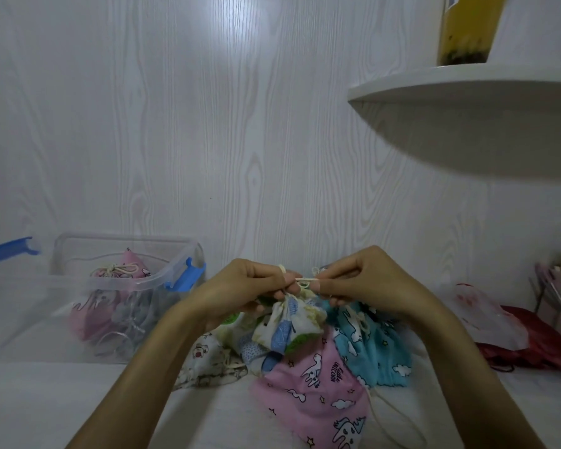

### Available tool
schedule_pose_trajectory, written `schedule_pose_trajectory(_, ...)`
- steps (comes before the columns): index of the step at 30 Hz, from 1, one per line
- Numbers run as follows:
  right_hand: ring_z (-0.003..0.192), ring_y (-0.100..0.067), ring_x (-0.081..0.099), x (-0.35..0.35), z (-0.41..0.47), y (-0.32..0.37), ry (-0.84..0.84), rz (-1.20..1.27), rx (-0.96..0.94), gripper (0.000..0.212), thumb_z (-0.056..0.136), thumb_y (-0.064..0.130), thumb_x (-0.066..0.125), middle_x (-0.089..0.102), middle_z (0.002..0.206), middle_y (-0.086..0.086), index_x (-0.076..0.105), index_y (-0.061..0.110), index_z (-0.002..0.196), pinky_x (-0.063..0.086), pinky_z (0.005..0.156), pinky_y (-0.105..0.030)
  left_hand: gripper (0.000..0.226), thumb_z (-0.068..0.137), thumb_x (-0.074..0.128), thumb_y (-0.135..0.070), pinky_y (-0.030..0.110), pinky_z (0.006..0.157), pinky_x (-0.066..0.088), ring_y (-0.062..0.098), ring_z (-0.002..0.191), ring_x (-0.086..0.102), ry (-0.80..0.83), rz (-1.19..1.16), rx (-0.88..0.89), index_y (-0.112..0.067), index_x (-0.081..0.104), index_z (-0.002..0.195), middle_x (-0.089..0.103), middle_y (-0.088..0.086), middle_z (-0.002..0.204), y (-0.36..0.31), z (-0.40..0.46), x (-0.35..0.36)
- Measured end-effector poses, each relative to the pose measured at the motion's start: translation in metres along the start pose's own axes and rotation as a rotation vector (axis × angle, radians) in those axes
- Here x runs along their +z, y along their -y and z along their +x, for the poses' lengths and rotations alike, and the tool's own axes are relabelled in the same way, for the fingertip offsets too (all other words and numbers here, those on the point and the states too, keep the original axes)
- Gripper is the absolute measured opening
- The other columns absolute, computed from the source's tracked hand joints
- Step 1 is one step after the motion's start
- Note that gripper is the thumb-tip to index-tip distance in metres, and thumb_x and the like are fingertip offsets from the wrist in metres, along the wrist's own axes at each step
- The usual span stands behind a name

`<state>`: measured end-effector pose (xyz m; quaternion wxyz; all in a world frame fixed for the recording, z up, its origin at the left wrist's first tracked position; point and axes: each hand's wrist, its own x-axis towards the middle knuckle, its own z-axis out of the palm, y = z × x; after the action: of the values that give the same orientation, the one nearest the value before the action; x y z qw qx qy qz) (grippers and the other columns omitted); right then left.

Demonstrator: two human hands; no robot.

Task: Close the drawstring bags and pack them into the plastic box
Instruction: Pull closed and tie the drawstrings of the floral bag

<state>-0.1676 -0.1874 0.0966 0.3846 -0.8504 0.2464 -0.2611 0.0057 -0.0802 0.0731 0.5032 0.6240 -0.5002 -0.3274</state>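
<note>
A small white drawstring bag with blue and green leaf prints (292, 322) hangs gathered at its neck between my hands. My left hand (250, 286) and my right hand (360, 280) each pinch its cream cord (305, 280), which runs taut between my fingers. Under it lies a pile of loose bags: a pink unicorn bag (318, 390), a blue one (370, 345) and a white printed one (208, 361). The clear plastic box (162, 273) with blue clips stands at the left, holding a pink closed bag (123, 270) and other bags.
The box lid with a blue clip (7, 251) leans at the far left. A white corner shelf (467, 92) juts out above on the right. A clear plastic wrapper (486, 315) and red cloth (538, 345) lie at the right, by the wall.
</note>
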Motion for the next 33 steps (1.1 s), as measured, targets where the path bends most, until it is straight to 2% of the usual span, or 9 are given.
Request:
schedule_pose_trajectory(3, 0.053, -0.004, 0.061, -0.009, -0.006, 0.002, 0.125, 0.109, -0.001, 0.009, 0.074, 0.017, 0.075, 0.072, 0.067, -0.004, 0.077, 0.011, 0.081, 0.048, 0.052, -0.013, 0.015, 0.081, 0.070, -0.019, 0.011, 0.051, 0.044, 0.002, 0.065, 0.057, -0.037, -0.065, 0.011, -0.020, 0.077, 0.094, 0.070, -0.001, 0.076, -0.002, 0.000, 0.003)
schedule_pose_trajectory(7, 0.054, -0.005, 0.058, -0.010, -0.011, 0.004, 0.241, 0.055, 0.013, 0.024, 0.073, 0.033, 0.071, 0.074, 0.074, -0.001, 0.078, 0.014, 0.087, 0.045, 0.051, -0.014, 0.014, 0.073, 0.076, -0.011, 0.011, 0.050, 0.045, 0.001, 0.063, 0.062, -0.097, -0.118, 0.034, -0.015, 0.077, 0.087, 0.075, -0.003, 0.078, -0.004, -0.002, 0.006)
schedule_pose_trajectory(9, 0.051, -0.003, 0.056, -0.007, -0.009, 0.004, 0.182, 0.024, 0.015, 0.030, 0.079, 0.042, 0.063, 0.074, 0.078, 0.003, 0.077, 0.018, 0.089, 0.043, 0.050, -0.015, 0.012, 0.071, 0.077, -0.008, 0.011, 0.049, 0.043, 0.000, 0.059, 0.061, -0.116, -0.119, 0.047, -0.015, 0.077, 0.082, 0.073, -0.003, 0.073, -0.004, -0.002, 0.005)
schedule_pose_trajectory(12, 0.054, 0.003, 0.057, 0.006, -0.002, 0.003, 0.014, -0.025, -0.044, 0.015, 0.087, 0.032, 0.062, 0.071, 0.081, 0.008, 0.075, 0.027, 0.091, 0.044, 0.055, -0.012, 0.011, 0.072, 0.075, -0.005, 0.011, 0.048, 0.041, 0.002, 0.058, 0.059, -0.103, -0.113, 0.075, -0.013, 0.076, 0.079, 0.070, 0.000, 0.068, -0.004, -0.003, 0.006)
schedule_pose_trajectory(15, 0.068, -0.002, 0.065, 0.019, -0.001, 0.004, 0.059, -0.054, -0.114, 0.017, 0.085, 0.024, 0.066, 0.073, 0.091, 0.004, 0.070, 0.040, 0.088, 0.052, 0.065, -0.014, 0.010, 0.073, 0.073, -0.002, 0.011, 0.046, 0.039, 0.002, 0.051, 0.057, -0.085, -0.117, 0.123, -0.012, 0.072, 0.077, 0.066, 0.000, 0.061, -0.005, -0.005, 0.009)
schedule_pose_trajectory(20, 0.054, -0.009, 0.050, 0.019, -0.003, 0.006, -0.011, 0.042, -0.142, 0.013, 0.081, 0.019, 0.072, 0.071, 0.072, -0.004, 0.075, 0.030, 0.086, 0.038, 0.050, -0.010, 0.011, 0.075, 0.071, -0.001, 0.011, 0.045, 0.038, 0.000, 0.049, 0.056, -0.126, -0.116, 0.163, -0.010, 0.068, 0.079, 0.066, -0.005, 0.058, -0.003, -0.002, 0.008)
schedule_pose_trajectory(23, 0.043, 0.000, 0.045, 0.020, -0.003, 0.007, -0.015, 0.036, -0.133, 0.008, 0.080, 0.017, 0.073, 0.067, 0.059, 0.010, 0.077, 0.023, 0.084, 0.037, 0.047, -0.007, 0.011, 0.076, 0.070, 0.003, 0.010, 0.045, 0.038, 0.000, 0.047, 0.056, -0.131, -0.123, 0.190, -0.004, 0.067, 0.084, 0.066, -0.004, 0.057, -0.003, -0.003, 0.010)
schedule_pose_trajectory(28, 0.056, -0.003, 0.051, 0.027, 0.002, 0.004, -0.084, 0.078, -0.122, 0.010, 0.075, 0.017, 0.067, 0.063, 0.057, 0.011, 0.074, 0.021, 0.069, 0.041, 0.054, -0.013, 0.017, 0.069, 0.073, 0.009, 0.013, 0.048, 0.045, 0.007, 0.051, 0.059, -0.242, -0.108, 0.308, 0.003, 0.068, 0.084, 0.067, 0.004, 0.058, -0.003, -0.002, 0.011)
schedule_pose_trajectory(33, 0.054, -0.007, 0.048, 0.029, 0.004, -0.001, -0.094, 0.064, -0.160, 0.007, 0.074, 0.020, 0.068, 0.059, 0.056, 0.009, 0.072, 0.017, 0.069, 0.039, 0.053, -0.018, 0.023, 0.064, 0.076, 0.001, 0.026, 0.063, 0.052, 0.015, 0.061, 0.057, -0.383, 0.025, 0.407, -0.015, 0.074, 0.080, 0.072, 0.010, 0.070, 0.000, 0.000, 0.017)
